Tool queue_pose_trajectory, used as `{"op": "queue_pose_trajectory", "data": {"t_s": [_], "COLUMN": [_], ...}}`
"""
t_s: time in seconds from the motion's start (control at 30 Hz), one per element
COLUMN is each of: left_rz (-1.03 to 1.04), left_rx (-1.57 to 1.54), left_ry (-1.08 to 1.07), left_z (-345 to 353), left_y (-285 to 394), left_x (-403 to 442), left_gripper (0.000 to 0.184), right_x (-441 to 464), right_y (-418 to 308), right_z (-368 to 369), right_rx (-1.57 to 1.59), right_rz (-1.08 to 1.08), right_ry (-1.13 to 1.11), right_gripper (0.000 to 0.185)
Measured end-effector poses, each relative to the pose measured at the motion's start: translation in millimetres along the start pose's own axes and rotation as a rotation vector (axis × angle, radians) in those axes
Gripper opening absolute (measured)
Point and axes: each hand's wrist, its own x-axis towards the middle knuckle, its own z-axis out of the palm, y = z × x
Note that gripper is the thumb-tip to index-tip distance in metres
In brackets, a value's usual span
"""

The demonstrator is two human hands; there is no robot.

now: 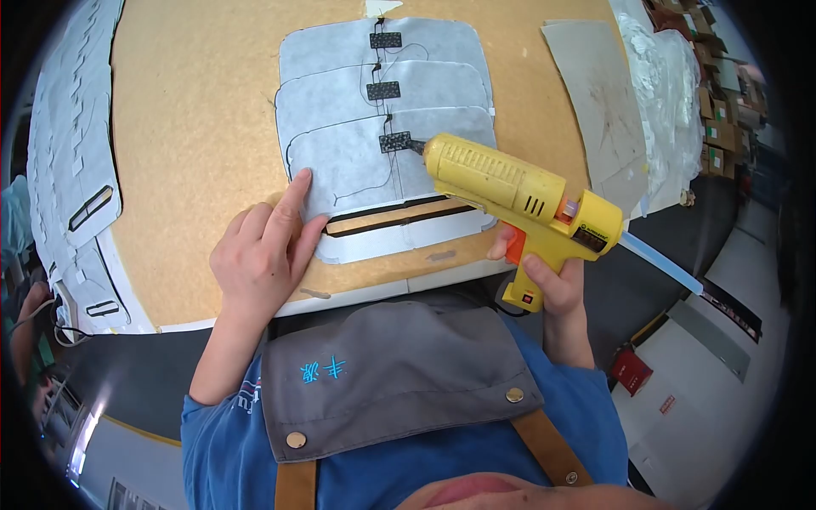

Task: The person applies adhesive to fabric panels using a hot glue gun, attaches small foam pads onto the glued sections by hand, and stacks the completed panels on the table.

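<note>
A yellow hot glue gun (501,174) is gripped by my right hand (548,276), a finger at its orange trigger. Its dark nozzle touches or hovers just over a small black textured patch (394,142) on the nearest light grey fabric panel (348,161). From the gun's back end sticks a translucent glue stick (663,263). My left hand (268,242) rests at that panel's left edge, index finger stretched out and thumb apart, holding nothing. Two more grey panels (310,47) overlap behind, each with a black patch and loose dark thread. A black-edged slot (399,218) crosses the front panel.
On the tan tabletop (195,110), a stack of similar grey panels (72,127) lies at the left. At the right are a grey-brown sheet (595,102) and clear plastic wrap (667,93). Cardboard boxes (721,136) stand beyond. Another person's arm (30,319) shows at far left.
</note>
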Motion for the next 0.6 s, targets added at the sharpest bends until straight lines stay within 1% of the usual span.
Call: {"op": "queue_pose_trajectory", "data": {"t_s": [0.17, 0.23, 0.27, 0.37, 0.43, 0.57, 0.6], "left_rz": [-0.006, -0.007, -0.008, -0.007, -0.010, -0.005, -0.008], "left_rx": [0.002, 0.001, 0.001, -0.011, 0.000, -0.013, -0.006], "left_ry": [-0.010, -0.010, -0.010, 0.001, -0.020, 0.001, -0.008], "left_z": [-0.6, -0.8, -0.9, -1.1, -2.1, -1.3, -1.1], "left_y": [0.2, 0.8, 1.1, 1.8, 1.1, 0.5, 0.2], "left_x": [0.3, 0.4, 0.5, 1.4, 1.1, 1.1, 0.6], "left_gripper": [0.055, 0.055, 0.055, 0.055, 0.055, 0.055, 0.055], "right_x": [-1.2, -1.4, -0.9, 3.0, 7.8, 10.2, 9.9], "right_y": [0.0, 1.7, 1.5, -0.9, -2.3, 0.1, 2.2], "right_z": [0.1, -1.1, 0.2, 7.9, 11.2, 6.9, 4.4], "right_rx": [0.003, -0.050, -0.050, -0.053, 0.044, 0.001, 0.001], "right_rz": [0.013, 0.001, 0.001, -0.019, 0.030, 0.036, 0.002], "right_ry": [0.019, 0.028, 0.027, 0.043, -0.039, -0.036, -0.023], "right_gripper": [0.050, 0.057, 0.057, 0.056, 0.051, 0.049, 0.049]}}
